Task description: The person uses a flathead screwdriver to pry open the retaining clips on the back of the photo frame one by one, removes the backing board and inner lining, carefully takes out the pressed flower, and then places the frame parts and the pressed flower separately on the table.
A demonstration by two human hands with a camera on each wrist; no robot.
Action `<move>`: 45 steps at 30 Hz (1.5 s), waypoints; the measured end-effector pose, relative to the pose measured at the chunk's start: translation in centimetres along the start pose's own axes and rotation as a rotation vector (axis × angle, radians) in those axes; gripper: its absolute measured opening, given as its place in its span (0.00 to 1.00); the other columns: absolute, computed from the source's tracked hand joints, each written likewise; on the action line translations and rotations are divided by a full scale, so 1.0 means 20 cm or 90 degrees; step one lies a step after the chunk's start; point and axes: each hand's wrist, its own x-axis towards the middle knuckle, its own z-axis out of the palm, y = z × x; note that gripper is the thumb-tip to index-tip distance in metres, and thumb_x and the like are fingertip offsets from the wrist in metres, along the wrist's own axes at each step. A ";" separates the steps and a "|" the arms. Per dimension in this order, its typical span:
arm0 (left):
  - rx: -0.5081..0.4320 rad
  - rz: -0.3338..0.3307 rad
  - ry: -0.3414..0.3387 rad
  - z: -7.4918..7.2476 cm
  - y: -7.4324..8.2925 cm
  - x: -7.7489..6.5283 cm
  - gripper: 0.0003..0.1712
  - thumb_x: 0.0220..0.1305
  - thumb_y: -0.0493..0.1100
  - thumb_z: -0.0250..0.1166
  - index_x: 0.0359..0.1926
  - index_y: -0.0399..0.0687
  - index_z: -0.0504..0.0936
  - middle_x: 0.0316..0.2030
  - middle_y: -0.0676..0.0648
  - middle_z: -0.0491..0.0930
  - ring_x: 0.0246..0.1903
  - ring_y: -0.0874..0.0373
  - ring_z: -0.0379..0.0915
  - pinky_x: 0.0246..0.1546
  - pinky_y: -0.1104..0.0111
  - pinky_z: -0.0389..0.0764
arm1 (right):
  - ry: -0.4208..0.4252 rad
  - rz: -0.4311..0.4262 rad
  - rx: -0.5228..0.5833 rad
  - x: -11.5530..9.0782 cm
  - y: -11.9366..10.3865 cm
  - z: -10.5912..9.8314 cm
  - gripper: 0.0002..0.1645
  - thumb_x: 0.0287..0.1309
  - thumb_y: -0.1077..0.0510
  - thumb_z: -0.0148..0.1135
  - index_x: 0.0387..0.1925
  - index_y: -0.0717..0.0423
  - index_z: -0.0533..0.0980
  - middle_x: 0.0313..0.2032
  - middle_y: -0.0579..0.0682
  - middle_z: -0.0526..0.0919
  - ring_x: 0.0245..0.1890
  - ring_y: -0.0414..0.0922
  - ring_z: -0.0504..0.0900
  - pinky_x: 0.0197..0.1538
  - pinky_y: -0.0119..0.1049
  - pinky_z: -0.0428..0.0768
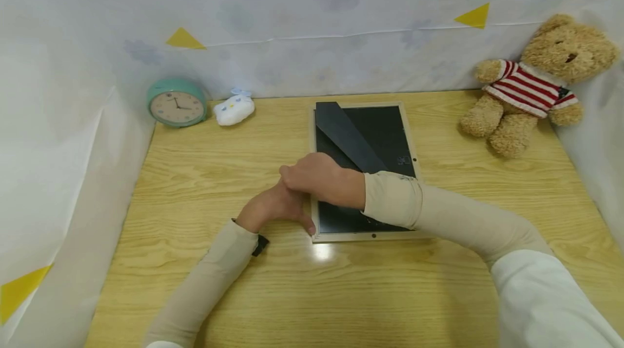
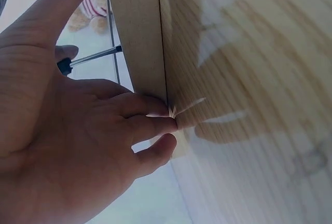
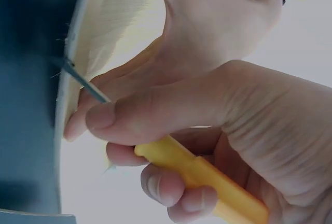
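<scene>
A picture frame (image 1: 363,237) with a pale wooden border lies back up on the table, its black stand (image 1: 351,139) slanting across the backing. My right hand (image 1: 319,174) grips a screwdriver by its yellow handle (image 3: 202,182). In the right wrist view the thin metal shaft (image 3: 85,85) reaches the frame's inner edge, with its tip against the border. Beside the frame's left side, my left hand (image 1: 275,207) touches the border with extended fingers (image 2: 150,125), the thumb near the lower left corner. In the head view, the right hand covers most of the left fingers and the screwdriver.
On the wood-grain table (image 1: 341,294), a teal clock (image 1: 177,104) and a small white plush (image 1: 235,108) stand at the back left. A teddy bear (image 1: 531,88) in a striped sweater sits at the back right. Patterned cloth (image 1: 292,1) walls the back.
</scene>
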 end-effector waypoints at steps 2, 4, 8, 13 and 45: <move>-0.010 -0.006 -0.013 0.00 0.00 0.00 0.69 0.39 0.53 0.85 0.73 0.34 0.52 0.72 0.41 0.55 0.67 0.51 0.55 0.70 0.59 0.57 | -0.014 0.004 -0.007 0.02 -0.02 -0.01 0.05 0.67 0.59 0.64 0.41 0.55 0.76 0.20 0.48 0.77 0.21 0.46 0.80 0.25 0.38 0.82; -0.002 -0.013 -0.026 0.00 0.01 0.00 0.64 0.40 0.53 0.85 0.71 0.35 0.57 0.69 0.43 0.59 0.64 0.52 0.58 0.68 0.61 0.60 | -0.029 0.007 -0.017 0.05 -0.03 -0.02 0.05 0.69 0.57 0.61 0.42 0.54 0.77 0.23 0.48 0.79 0.22 0.45 0.81 0.27 0.38 0.82; 0.009 -0.034 -0.047 0.00 0.02 0.00 0.52 0.42 0.51 0.83 0.63 0.38 0.66 0.60 0.48 0.68 0.55 0.56 0.63 0.61 0.66 0.65 | -0.050 0.008 -0.023 0.09 -0.05 -0.03 0.05 0.72 0.57 0.57 0.43 0.54 0.78 0.28 0.49 0.83 0.25 0.45 0.83 0.28 0.38 0.83; -0.001 -0.036 -0.060 -0.01 0.02 0.01 0.48 0.43 0.51 0.82 0.61 0.39 0.68 0.57 0.49 0.70 0.53 0.57 0.65 0.58 0.68 0.66 | -0.101 0.012 -0.024 0.12 -0.05 -0.05 0.08 0.74 0.57 0.54 0.46 0.53 0.78 0.32 0.50 0.84 0.29 0.45 0.84 0.31 0.38 0.84; 0.029 -0.032 0.036 0.03 0.00 -0.03 0.83 0.36 0.60 0.85 0.79 0.39 0.37 0.79 0.40 0.39 0.77 0.37 0.31 0.72 0.44 0.45 | 0.210 0.344 0.519 -0.73 0.86 0.28 0.16 0.72 0.62 0.54 0.57 0.65 0.71 0.50 0.63 0.76 0.48 0.57 0.74 0.49 0.55 0.73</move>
